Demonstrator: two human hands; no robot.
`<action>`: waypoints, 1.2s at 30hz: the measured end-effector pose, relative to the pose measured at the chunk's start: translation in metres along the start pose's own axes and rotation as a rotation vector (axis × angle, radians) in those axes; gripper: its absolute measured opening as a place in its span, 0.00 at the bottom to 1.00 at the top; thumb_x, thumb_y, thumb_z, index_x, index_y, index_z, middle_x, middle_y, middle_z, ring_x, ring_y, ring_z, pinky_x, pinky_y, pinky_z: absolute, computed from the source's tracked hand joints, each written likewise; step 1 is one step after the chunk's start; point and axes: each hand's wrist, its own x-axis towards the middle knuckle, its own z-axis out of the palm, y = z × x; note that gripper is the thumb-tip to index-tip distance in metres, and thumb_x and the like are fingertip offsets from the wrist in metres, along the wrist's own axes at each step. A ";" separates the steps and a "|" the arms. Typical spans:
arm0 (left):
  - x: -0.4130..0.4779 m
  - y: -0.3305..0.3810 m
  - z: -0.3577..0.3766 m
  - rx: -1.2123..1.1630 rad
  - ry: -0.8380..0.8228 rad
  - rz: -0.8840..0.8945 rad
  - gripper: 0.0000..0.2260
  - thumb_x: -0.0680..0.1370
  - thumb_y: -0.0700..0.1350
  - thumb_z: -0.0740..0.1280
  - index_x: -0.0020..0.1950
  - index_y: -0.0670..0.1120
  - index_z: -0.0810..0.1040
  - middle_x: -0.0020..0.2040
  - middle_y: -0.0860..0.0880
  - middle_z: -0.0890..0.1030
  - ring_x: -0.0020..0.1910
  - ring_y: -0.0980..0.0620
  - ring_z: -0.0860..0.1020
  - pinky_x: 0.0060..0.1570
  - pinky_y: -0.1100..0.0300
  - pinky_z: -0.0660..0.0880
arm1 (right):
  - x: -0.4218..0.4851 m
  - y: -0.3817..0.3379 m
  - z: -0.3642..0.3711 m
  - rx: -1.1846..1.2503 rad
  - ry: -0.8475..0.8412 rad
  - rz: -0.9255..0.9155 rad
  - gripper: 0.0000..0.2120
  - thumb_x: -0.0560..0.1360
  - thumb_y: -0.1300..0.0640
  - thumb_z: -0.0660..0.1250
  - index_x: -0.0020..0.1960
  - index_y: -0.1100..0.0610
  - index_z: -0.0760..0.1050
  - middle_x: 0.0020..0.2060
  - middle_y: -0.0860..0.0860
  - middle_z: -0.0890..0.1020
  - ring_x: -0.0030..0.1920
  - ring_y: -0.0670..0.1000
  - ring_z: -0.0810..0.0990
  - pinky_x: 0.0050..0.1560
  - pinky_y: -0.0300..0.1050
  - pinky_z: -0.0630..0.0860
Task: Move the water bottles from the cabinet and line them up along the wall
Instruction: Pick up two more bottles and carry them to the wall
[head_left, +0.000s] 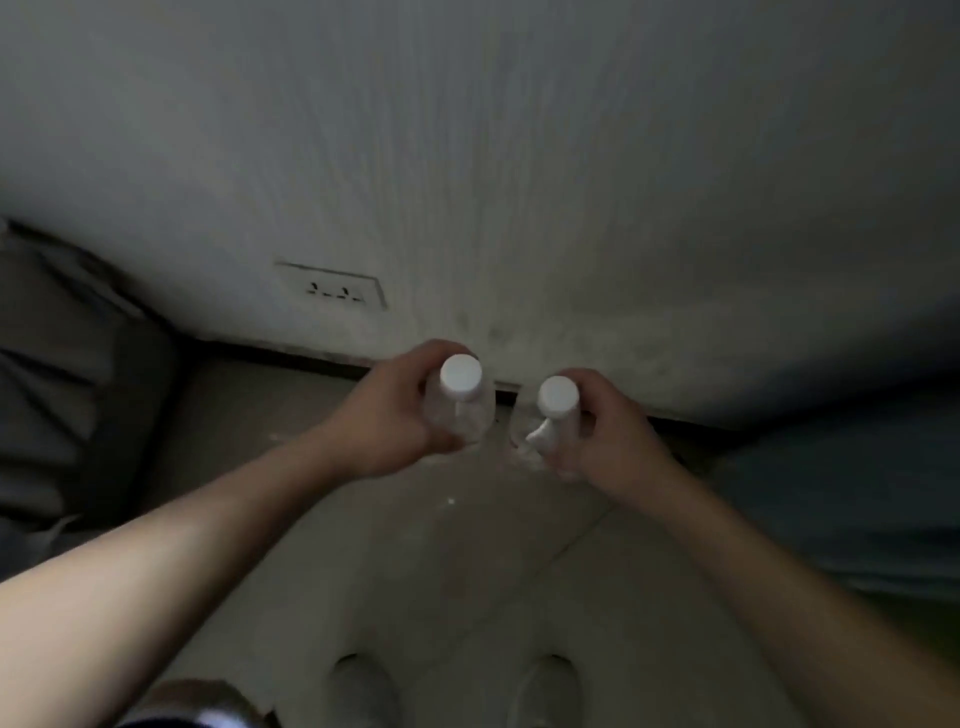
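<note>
My left hand (387, 415) grips the left bottle (460, 410), my right hand (602, 434) the right bottle (555, 408): two, clear, white-capped (contents I can't tell). Both are upright, side by side, near the wall (519, 208).

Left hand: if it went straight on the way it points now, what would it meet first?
Probably the wall, low down by its dark base strip. The left hand grips a white-capped bottle, which would touch first; nothing else shows between, though depth is unclear.

Fingers (597, 389) hide part of the left bottle (460, 378) and right bottle (558, 396).
</note>
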 end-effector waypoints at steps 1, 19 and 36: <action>0.008 -0.018 0.011 0.006 -0.009 0.003 0.29 0.62 0.41 0.80 0.57 0.60 0.74 0.51 0.61 0.80 0.49 0.64 0.79 0.46 0.69 0.74 | 0.008 0.017 0.008 -0.003 -0.004 0.000 0.27 0.62 0.58 0.79 0.54 0.43 0.71 0.50 0.41 0.80 0.51 0.44 0.80 0.46 0.43 0.77; 0.077 -0.182 0.115 0.149 -0.114 0.018 0.31 0.64 0.41 0.80 0.60 0.60 0.72 0.54 0.63 0.76 0.54 0.65 0.74 0.49 0.67 0.71 | 0.079 0.199 0.099 -0.080 -0.033 0.000 0.30 0.62 0.56 0.81 0.57 0.44 0.69 0.51 0.36 0.77 0.52 0.37 0.76 0.54 0.42 0.77; 0.073 -0.229 0.138 0.100 -0.091 -0.015 0.31 0.64 0.38 0.81 0.61 0.56 0.74 0.54 0.63 0.77 0.53 0.67 0.75 0.49 0.71 0.71 | 0.089 0.222 0.126 -0.073 -0.048 -0.063 0.28 0.65 0.57 0.78 0.58 0.47 0.67 0.52 0.43 0.77 0.53 0.46 0.77 0.49 0.42 0.73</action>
